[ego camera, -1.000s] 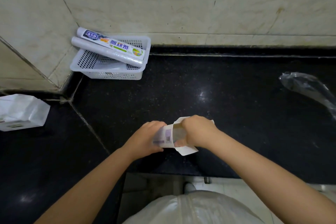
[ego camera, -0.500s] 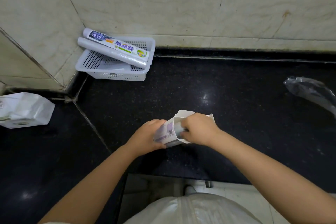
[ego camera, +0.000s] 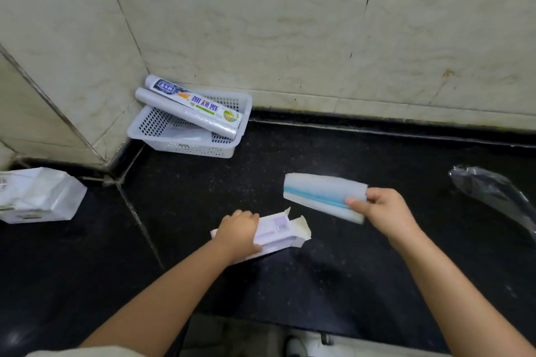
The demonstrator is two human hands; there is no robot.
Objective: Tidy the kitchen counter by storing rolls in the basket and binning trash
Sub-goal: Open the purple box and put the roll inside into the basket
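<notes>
Over black stone counter (ego camera: 333,284) | left hand (ego camera: 238,233): cardboard box (ego camera: 275,233) | right hand (ego camera: 385,209): pale roll (ego camera: 322,193)

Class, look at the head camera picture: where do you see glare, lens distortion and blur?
Head view: soft glare spots on the glossy black counter; wide-angle lens bends the tiled wall's grout lines; the crumpled clear plastic wrap at the right edge looks smeared.

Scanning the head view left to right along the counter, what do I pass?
White packet → basket → left hand holding the box → roll in the right hand → clear plastic wrap.
</notes>
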